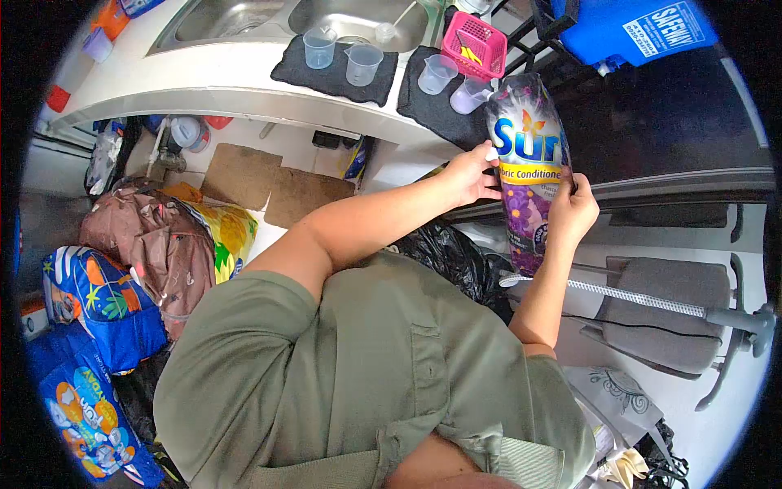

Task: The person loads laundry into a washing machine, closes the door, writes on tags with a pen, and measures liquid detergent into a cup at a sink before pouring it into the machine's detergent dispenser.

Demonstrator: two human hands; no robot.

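Note:
A tall purple fabric conditioner pouch (529, 187) with a yellow band stands upright in front of me, its top crinkled and greyish. My right hand (575, 208) grips its right edge, thumb on the front. At the opposite edge is my left hand (471, 178), fingers curled against the side of the pouch. A small white piece (492, 153) shows at the left fingertips; I cannot tell whether it belongs to the pouch. Just beyond the pouch, a measuring cup with purplish contents (469, 96) and a clear measuring cup (438, 75) stand on a dark cloth (444, 114).
Two more measuring cups (362, 65) stand on another dark cloth (301, 75) by the steel sink (326, 16). Behind are a pink basket (489, 41) and a blue water container (643, 33). Bags (122, 301) fill the left floor; a grey chair (668, 314) is at right.

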